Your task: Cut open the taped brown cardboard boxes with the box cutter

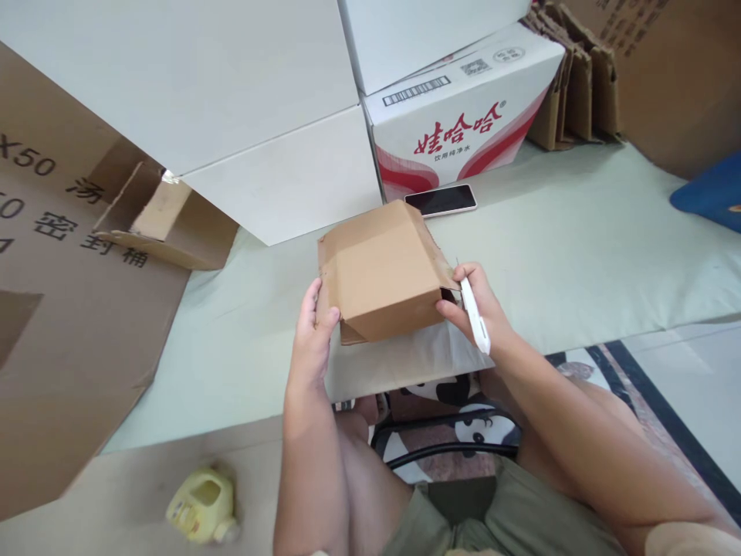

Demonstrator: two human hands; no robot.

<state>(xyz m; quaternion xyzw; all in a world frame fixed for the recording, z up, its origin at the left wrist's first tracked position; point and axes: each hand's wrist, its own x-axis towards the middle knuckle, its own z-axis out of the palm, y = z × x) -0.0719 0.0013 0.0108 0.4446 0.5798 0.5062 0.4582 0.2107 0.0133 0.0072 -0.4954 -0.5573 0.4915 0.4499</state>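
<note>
A small brown cardboard box [379,270] lies on the pale green sheet [579,247] in front of me. My left hand [312,332] presses against the box's left end, thumb and fingers gripping its lower corner. At the box's right end my right hand [480,305] is closed around a white utility knife [473,313], its thin blade pointing up beside the box's open right flap.
A phone [441,200] lies face up just behind the box. Large white boxes [231,116] and a red-and-white printed carton [463,108] stand behind. Flattened brown cardboard [75,309] lies left, a yellow bottle [202,506] near my knee, a blue object [709,193] far right.
</note>
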